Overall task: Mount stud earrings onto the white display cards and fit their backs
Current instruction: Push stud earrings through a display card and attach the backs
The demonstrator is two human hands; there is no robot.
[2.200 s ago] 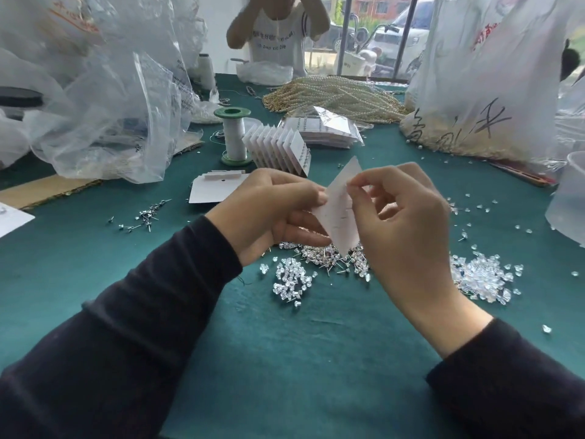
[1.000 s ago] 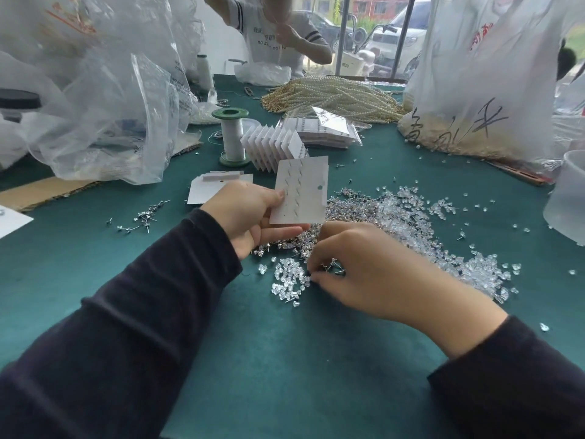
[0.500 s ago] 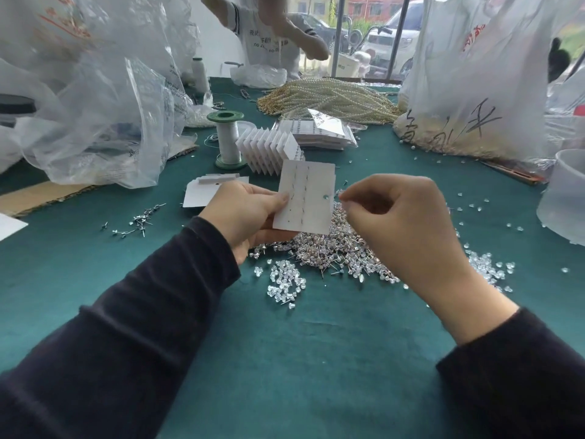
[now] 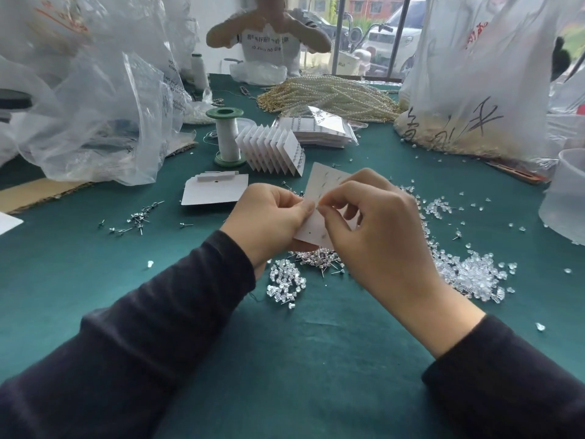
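Left hand [image 4: 269, 217] and right hand [image 4: 376, 236] pinch the white card [image 4: 320, 182] — tilted between them.

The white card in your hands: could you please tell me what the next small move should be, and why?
Probably press straight in at the pinch: the left hand grips the white card by its edge, the right hand pinches against its face, and whatever it holds is hidden.
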